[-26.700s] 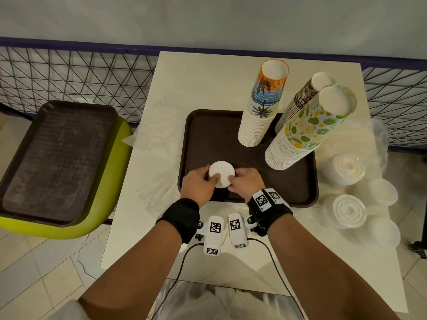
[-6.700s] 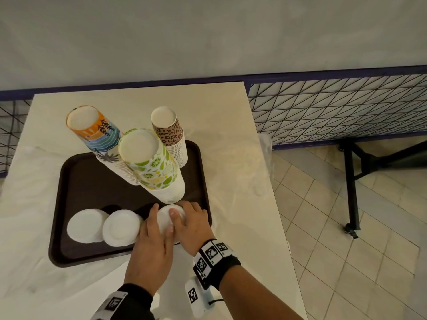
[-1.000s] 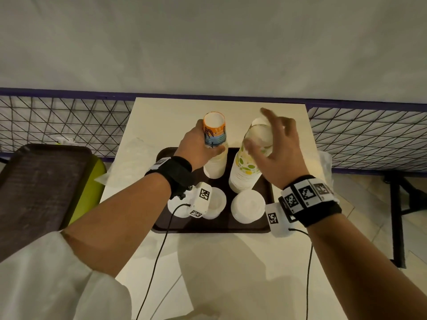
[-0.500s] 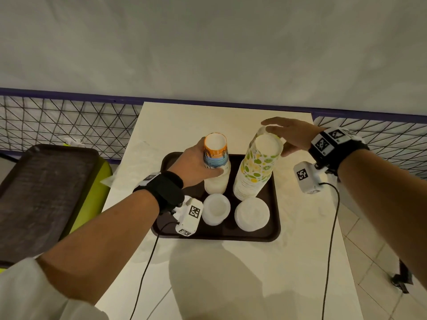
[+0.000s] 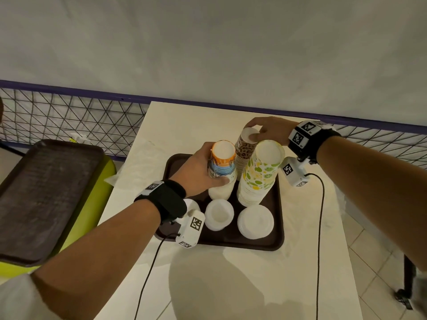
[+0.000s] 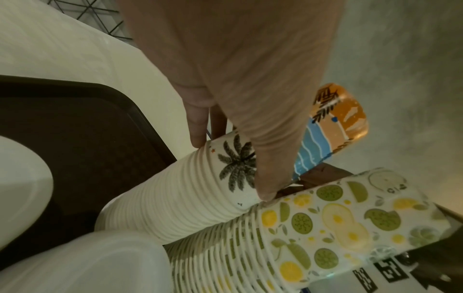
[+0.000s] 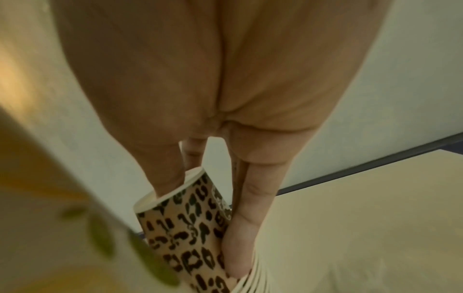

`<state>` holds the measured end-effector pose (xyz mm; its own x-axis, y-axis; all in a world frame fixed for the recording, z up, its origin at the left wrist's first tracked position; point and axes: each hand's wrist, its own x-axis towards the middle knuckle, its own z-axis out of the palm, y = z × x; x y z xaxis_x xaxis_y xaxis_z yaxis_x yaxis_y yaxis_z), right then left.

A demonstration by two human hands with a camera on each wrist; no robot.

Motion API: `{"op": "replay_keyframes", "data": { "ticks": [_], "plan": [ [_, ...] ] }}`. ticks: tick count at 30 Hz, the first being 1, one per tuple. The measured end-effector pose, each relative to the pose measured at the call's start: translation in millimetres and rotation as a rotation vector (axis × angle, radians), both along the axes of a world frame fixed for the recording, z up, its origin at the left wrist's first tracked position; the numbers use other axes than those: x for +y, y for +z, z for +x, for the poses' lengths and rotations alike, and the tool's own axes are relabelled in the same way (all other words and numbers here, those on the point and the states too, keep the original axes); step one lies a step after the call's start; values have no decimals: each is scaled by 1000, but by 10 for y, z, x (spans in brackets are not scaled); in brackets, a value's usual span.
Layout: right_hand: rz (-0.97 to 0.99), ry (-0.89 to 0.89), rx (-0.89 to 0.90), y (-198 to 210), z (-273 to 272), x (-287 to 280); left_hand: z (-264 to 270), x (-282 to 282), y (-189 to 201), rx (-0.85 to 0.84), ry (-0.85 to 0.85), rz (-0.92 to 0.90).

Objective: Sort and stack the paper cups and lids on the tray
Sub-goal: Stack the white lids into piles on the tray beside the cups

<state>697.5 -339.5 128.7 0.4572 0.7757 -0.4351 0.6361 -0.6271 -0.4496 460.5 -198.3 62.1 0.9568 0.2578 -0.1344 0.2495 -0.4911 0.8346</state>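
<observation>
A brown tray [image 5: 278,229] on the table carries three tall stacks of upside-down cups. My left hand [image 5: 198,172] grips the palm-and-beach stack [image 5: 221,172] [image 6: 190,190] around its upper part. My right hand [image 5: 265,129] reaches from above and pinches the top of the leopard-print stack [image 5: 245,151] [image 7: 185,234] at the back. In front of that stands the lemon-and-lime stack [image 5: 258,174] [image 6: 325,224], untouched. Piles of white lids [image 5: 255,221] lie along the tray's front; the leftmost is mostly hidden by my left wrist.
The cream table [image 5: 231,285] has bare surface in front of the tray; its right edge drops to tiled floor. A second brown tray [image 5: 41,192] rests on a green seat at left. A wire-mesh fence [image 5: 69,116] runs behind the table.
My right hand moved from the top of the lemon-and-lime stack back to the leopard-print stack and took hold of its top. The left hand kept its grip on the palm-and-beach stack.
</observation>
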Motion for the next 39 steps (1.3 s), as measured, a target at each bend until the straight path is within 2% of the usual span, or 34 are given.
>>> {"op": "replay_keyframes", "data": {
  "ticks": [5, 9, 14, 16, 19, 21, 24, 27, 30, 35, 39],
  "plan": [
    [-25, 34, 17, 6, -1, 27, -84, 154, 80, 77, -26, 19],
    [-8, -44, 48, 14, 55, -94, -135, 265, 278, 147, -48, 63],
    [46, -200, 81, 187, 43, -203, -84, 410, 496, 193, -134, 221],
    [35, -188, -14, 363, 25, -293, -37, 520, 565, 188, -124, 305],
    [11, -132, -300, 643, -46, -486, 94, 624, 736, 122, -40, 387],
    [98, -177, -358, 766, -161, -609, 213, 606, 886, 76, -25, 420],
    [239, -208, -442, 841, -494, -716, 402, 494, 1058, 46, -97, 439],
    [457, -223, -545, 809, -994, -696, 612, 365, 1166, 60, -210, 464],
    [672, -172, -555, 617, -1416, -556, 854, 260, 1196, 81, -344, 502],
    [588, -25, -474, 145, -1727, -421, 1120, 138, 1164, 175, -484, 527],
    [516, -1, -443, -42, -1747, -406, 1196, 85, 1102, 227, -560, 559]
  ]
}}
